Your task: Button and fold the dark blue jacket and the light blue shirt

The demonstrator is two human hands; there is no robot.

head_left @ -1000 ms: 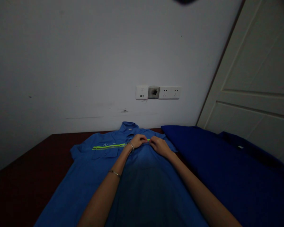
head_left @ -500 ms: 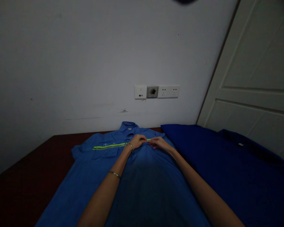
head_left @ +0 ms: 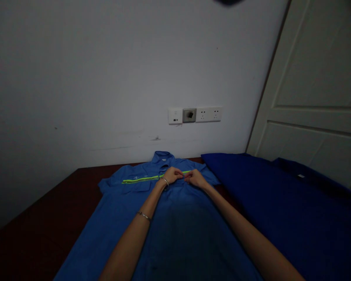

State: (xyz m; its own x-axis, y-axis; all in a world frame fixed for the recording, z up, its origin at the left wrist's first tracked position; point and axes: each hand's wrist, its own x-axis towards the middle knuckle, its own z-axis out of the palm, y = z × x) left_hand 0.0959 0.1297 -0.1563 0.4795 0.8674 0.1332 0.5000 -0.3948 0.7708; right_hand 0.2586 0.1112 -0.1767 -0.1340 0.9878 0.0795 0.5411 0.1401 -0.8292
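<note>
A blue short-sleeved work shirt [head_left: 114, 222] lies spread out with its collar toward the wall and a yellow-green reflective stripe across the chest. My left hand [head_left: 173, 175], with bracelets on the wrist and forearm, pinches the shirt's front at the chest, by the stripe. Close beside it on the right, my right hand [head_left: 195, 178] pinches the same area of cloth. Their fingertips nearly meet, and the small part between them is too dim to make out.
A darker blue garment [head_left: 269, 199] with a white label lies at the right. Both rest on a dark red surface [head_left: 46, 210] against a white wall [head_left: 76, 78]. Wall sockets [head_left: 208, 114] sit above the collar. A panelled door [head_left: 316, 97] stands at the right.
The view has shifted slightly, so the shirt appears a little farther right. Both hands stay at the chest of the shirt, with fingers still pinched close together.
</note>
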